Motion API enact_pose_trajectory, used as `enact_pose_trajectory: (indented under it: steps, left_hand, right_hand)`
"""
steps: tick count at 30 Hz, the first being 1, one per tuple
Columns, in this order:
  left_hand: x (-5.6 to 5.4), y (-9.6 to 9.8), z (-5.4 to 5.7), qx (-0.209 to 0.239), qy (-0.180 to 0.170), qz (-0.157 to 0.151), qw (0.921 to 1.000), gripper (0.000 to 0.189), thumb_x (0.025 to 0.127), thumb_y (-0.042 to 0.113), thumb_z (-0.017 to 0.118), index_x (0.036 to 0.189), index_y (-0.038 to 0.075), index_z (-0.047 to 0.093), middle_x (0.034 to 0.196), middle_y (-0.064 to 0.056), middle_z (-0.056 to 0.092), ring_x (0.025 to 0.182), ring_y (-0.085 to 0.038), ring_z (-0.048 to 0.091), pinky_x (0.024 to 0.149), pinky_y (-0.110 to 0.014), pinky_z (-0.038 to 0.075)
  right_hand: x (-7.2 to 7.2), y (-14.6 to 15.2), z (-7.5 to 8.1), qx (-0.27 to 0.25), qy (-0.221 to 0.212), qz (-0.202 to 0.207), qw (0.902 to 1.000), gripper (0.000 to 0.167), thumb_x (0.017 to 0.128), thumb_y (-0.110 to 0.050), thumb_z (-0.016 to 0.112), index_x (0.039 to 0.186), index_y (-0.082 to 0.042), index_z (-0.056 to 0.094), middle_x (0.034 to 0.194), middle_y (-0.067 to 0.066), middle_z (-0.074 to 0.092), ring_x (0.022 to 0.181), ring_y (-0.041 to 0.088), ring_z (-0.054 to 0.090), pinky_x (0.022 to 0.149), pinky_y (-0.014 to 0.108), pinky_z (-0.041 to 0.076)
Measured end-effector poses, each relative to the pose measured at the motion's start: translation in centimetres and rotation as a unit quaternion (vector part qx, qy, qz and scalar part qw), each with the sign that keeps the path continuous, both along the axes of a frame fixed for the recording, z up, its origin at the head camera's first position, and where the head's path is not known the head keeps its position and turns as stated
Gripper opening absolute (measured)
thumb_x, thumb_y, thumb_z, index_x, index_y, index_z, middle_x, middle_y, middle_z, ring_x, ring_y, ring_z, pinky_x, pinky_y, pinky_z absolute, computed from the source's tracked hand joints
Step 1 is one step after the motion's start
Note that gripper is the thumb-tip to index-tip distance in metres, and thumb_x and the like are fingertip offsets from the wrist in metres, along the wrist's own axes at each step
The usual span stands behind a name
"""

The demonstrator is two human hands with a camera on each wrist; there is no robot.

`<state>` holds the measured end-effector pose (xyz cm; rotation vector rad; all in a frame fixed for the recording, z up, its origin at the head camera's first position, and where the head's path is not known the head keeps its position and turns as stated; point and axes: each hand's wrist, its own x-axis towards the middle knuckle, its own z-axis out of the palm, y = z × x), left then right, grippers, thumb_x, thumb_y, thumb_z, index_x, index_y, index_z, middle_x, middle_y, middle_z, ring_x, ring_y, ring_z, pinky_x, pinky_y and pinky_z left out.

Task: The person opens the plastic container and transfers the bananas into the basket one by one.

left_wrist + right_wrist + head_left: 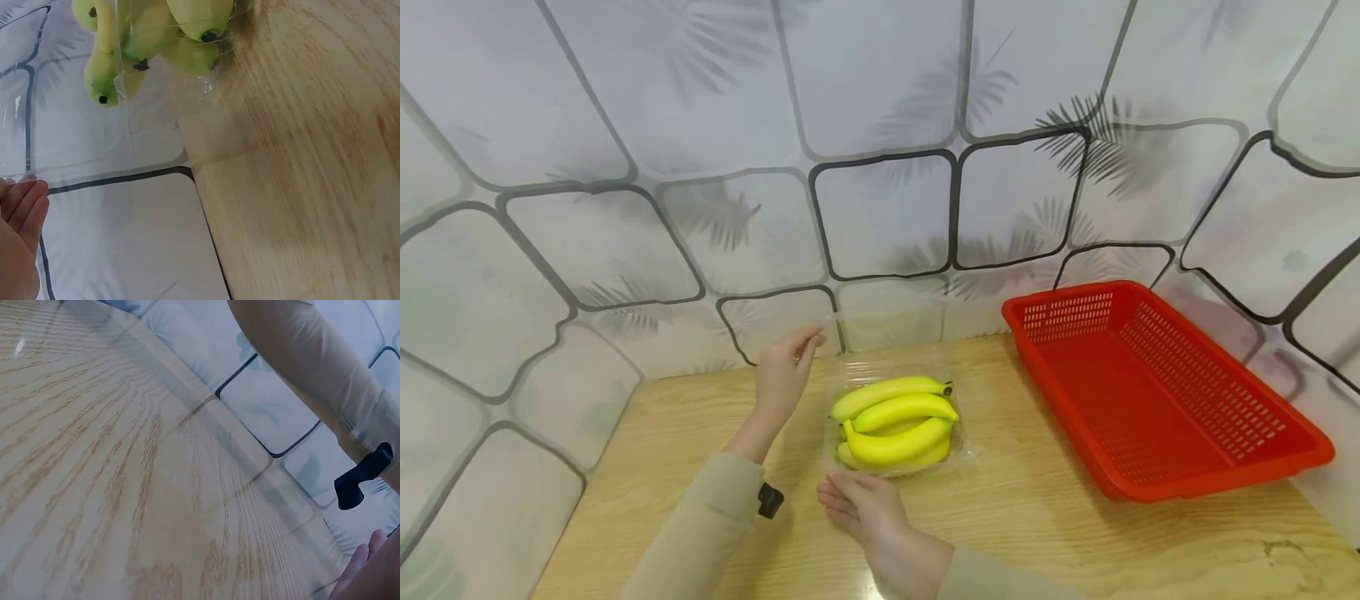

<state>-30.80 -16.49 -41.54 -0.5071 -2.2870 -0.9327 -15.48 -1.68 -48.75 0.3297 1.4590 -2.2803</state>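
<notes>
Reaching the lid from its left side

The raised lid [889,328] is just to the right of the left hand [782,372], whose fingers are extended with tips at its edge; whether they pinch it, one cannot tell. The box [964,452] stands on the table [1037,537], and its bananas [904,410] lie lengthwise roughly left to right. The right hand [871,507] is nearer to the box's front edge, fingers relaxed and together, with nothing visible held. Bare wood gives room between box and basket [1063,417].
</notes>
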Motion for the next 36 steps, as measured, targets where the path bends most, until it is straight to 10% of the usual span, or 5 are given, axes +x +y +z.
enact_pose_trajectory:
  steps: [13,30,36]
  left_hand:
    - [-0.8,0.0,-1.7,0.037,-0.091,0.003,0.9951,0.021,0.104,0.005,0.066,0.12,-0.004,0.075,0.111,-0.022,0.08,0.102,-0.038,0.079,0.093,-0.047,0.066]
    - [-1.3,0.1,-3.1,0.154,-0.197,-0.029,0.9678,0.023,0.105,-0.001,0.06,0.123,-0.008,0.073,0.11,-0.029,0.078,0.101,-0.043,0.076,0.085,-0.025,0.066]
    - [-0.9,-0.5,-3.8,0.183,-0.235,-0.051,0.9533,0.026,0.108,0.002,0.055,0.127,-0.012,0.069,0.115,-0.033,0.075,0.107,-0.048,0.074,0.093,-0.035,0.067]
  right_hand:
    - [-0.3,-0.1,-0.2,0.0,0.005,-0.011,0.9999,0.036,0.105,-0.015,0.066,0.133,0.009,0.065,0.108,0.006,0.081,0.095,0.009,0.076,0.099,0.035,0.065]
    - [-0.1,0.0,0.0,-0.001,0.006,-0.008,0.9999,0.034,0.105,-0.016,0.068,0.13,0.007,0.066,0.111,0.009,0.081,0.096,0.01,0.076,0.099,0.035,0.065]
    - [0.1,0.2,0.3,0.007,0.002,0.009,0.9999,0.038,0.106,-0.02,0.067,0.132,0.007,0.065,0.116,0.011,0.08,0.098,0.01,0.075,0.102,0.036,0.063]
